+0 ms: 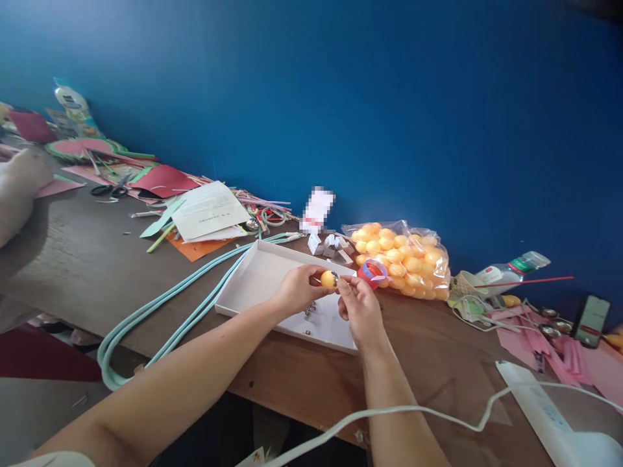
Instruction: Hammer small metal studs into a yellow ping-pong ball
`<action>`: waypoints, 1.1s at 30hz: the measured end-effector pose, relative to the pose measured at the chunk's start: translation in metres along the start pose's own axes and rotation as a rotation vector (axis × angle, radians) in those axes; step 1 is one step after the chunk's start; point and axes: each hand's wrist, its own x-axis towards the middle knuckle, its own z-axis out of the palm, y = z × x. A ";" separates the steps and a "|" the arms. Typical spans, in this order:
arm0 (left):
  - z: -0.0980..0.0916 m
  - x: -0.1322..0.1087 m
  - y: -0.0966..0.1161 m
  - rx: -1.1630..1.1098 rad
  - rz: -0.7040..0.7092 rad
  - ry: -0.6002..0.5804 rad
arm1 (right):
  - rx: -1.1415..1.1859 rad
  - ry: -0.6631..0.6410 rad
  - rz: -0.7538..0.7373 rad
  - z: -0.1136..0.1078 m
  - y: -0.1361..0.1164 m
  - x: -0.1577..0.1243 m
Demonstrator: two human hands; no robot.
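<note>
My left hand (298, 290) grips a yellow-orange ball (328, 279) between thumb and fingers, above a shallow white box (249, 277). On the ball's right side is a small shiny metallic patch. My right hand (361, 303) is closed in a pinch against that side; its fingertips hide whatever they hold. Below my hands, several small silvery metal pieces (310, 309) lie in the box, one of them apart near the front rim. Just behind my right hand is a small red and blue round item (372, 272), partly covered.
A clear bag of yellow-orange balls (403, 259) stands behind. Looped mint-green tubing (170, 318) lies left of the box, papers (210, 211) and scissors (114, 189) beyond. To the right are a bottle (511, 269), a phone (591, 321) and a power strip (540, 412) with its white cable crossing in front.
</note>
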 end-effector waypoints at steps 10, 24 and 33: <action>-0.001 0.001 -0.003 0.034 -0.011 0.097 | -0.955 0.293 -0.191 -0.068 -0.069 -0.063; 0.000 0.001 -0.004 -0.030 -0.054 0.093 | -1.425 0.233 0.087 -0.135 0.019 -0.125; 0.000 -0.002 0.003 -0.032 -0.044 0.080 | -0.578 0.187 0.149 -0.078 -0.014 -0.161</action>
